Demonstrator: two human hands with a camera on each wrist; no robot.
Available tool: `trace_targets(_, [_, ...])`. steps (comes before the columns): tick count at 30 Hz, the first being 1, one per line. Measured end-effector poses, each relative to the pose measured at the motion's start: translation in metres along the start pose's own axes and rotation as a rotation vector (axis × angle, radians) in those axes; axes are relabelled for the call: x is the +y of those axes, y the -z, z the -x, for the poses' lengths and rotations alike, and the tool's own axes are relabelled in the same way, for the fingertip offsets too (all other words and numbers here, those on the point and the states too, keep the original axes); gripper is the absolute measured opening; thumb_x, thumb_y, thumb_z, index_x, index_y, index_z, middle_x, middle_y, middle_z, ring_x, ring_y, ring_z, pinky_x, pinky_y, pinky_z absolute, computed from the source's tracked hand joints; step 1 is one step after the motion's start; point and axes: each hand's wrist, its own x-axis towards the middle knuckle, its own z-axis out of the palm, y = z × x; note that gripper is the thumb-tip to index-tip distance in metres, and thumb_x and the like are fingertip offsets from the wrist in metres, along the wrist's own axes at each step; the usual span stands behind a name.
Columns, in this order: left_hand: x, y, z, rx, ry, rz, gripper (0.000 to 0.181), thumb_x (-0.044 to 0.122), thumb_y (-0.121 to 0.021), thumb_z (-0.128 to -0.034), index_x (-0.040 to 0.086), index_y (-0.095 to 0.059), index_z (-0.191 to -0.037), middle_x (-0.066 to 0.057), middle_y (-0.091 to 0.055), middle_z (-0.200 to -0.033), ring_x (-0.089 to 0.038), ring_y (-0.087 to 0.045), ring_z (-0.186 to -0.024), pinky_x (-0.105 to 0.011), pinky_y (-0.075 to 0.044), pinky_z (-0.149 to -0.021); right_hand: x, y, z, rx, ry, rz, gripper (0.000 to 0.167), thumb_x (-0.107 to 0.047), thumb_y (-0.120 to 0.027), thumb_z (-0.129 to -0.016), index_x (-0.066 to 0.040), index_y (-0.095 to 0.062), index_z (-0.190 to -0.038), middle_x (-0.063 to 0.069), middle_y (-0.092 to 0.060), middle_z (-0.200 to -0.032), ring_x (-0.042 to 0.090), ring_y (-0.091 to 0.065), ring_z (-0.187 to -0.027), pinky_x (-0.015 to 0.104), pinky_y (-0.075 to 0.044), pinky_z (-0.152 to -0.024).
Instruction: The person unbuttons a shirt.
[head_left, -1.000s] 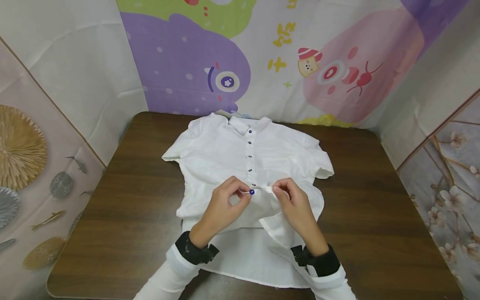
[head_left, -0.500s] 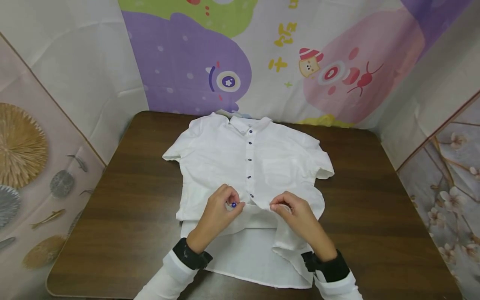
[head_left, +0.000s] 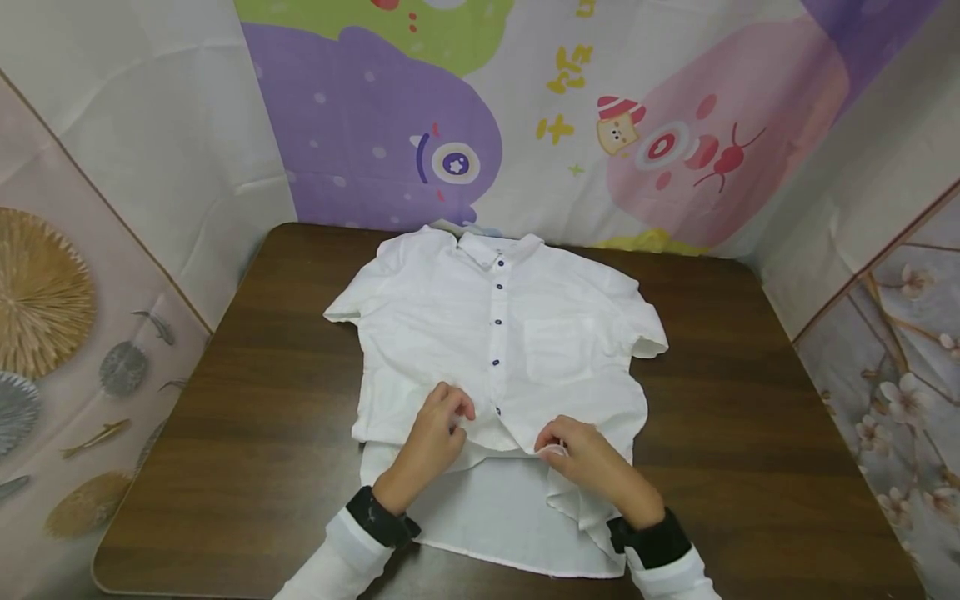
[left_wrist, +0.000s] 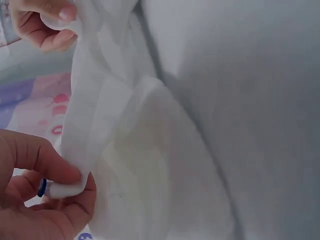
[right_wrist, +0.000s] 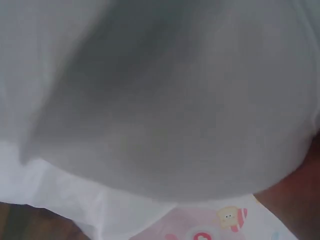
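Observation:
A white short-sleeved shirt point(head_left: 442, 308) lies front up on the brown table, with dark blue buttons down its placket. At its lower front, left of the placket, the left hand point(head_left: 435, 437) pinches the cloth. The left wrist view shows that hand point(left_wrist: 45, 195) with thumb and fingers on the shirt edge point(left_wrist: 90, 125), a blue button point(left_wrist: 42, 187) beside them. Right of the placket, the right hand point(head_left: 588, 458) grips the front hem. White cloth point(right_wrist: 175, 125) fills most of the right wrist view, where the fingers are hidden.
The brown table point(head_left: 750, 400) extends on both sides of the shirt. Behind it hangs a cartoon-printed cloth point(head_left: 390, 125). Patterned panels stand at left point(head_left: 112, 275) and right point(head_left: 900, 333). The shirt's longer back panel point(head_left: 510, 517) spreads below the front hem.
Both hands have moved down towards the near edge, drawing the lower front with them. The placket lies straighter, its buttons spaced further apart. The blue button at the left hand is hidden now in the head view.

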Motion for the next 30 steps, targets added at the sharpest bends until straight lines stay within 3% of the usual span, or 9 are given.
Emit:
trace_targets(9, [-0.011,0.001,0.009,-0.156,-0.001,-0.166,0.037,-0.024,-0.047,-0.0635,0.009,-0.056,-0.079,-0.003,-0.053,-0.083,-0.019,-0.046,-0.079,-0.029,-0.041,-0.069,0.006,-0.018,0.0,-0.029,-0.08,0.122,0.019,0.007,-0.054,-0.078,-0.01,-0.063,-0.079,-0.001,-0.052,-0.079,0.01,-0.046,-0.074,0.026,-0.044,-0.07])
trace_targets(15, [-0.015,0.0,0.012,-0.311,-0.01,-0.317,0.03,-0.019,-0.056,-0.0673,0.007,-0.059,-0.082,-0.005,-0.054,-0.083,-0.02,-0.047,-0.078,-0.029,-0.043,-0.068,0.012,-0.023,0.0,-0.066,-0.087,0.14,0.015,0.005,-0.055,-0.079,-0.008,-0.06,-0.08,0.0,-0.048,-0.082,0.012,-0.045,-0.075,0.028,-0.043,-0.07])
trace_targets(18, [-0.013,0.0,0.013,-0.361,-0.017,-0.365,0.027,-0.016,-0.061,-0.0681,0.006,-0.059,-0.084,-0.006,-0.053,-0.085,-0.022,-0.047,-0.08,-0.031,-0.043,-0.069,0.012,-0.023,0.0,-0.086,-0.088,0.148,0.01,0.0,-0.058,-0.078,-0.009,-0.058,-0.081,0.0,-0.048,-0.084,0.014,-0.046,-0.077,0.03,-0.043,-0.072])
trace_targets(23, [-0.013,0.001,0.016,-0.383,-0.019,-0.375,0.026,-0.012,-0.062,-0.0695,0.006,-0.059,-0.088,-0.006,-0.051,-0.089,-0.023,-0.046,-0.083,-0.033,-0.042,-0.071,0.005,-0.018,-0.002,-0.083,-0.086,0.202,0.007,-0.008,-0.065,-0.079,-0.008,-0.059,-0.081,0.001,-0.051,-0.083,0.016,-0.047,-0.078,0.033,-0.043,-0.073])
trace_targets(30, [-0.015,0.0,0.018,-0.383,-0.038,-0.338,0.026,-0.01,-0.062,-0.0695,0.004,-0.059,-0.092,-0.007,-0.05,-0.091,-0.022,-0.044,-0.079,-0.032,-0.04,-0.069,-0.014,-0.013,-0.022,-0.05,-0.215,0.205,0.013,-0.019,-0.064,-0.086,-0.007,-0.061,-0.092,0.001,-0.051,-0.08,0.014,-0.047,-0.076,0.031,-0.043,-0.07])
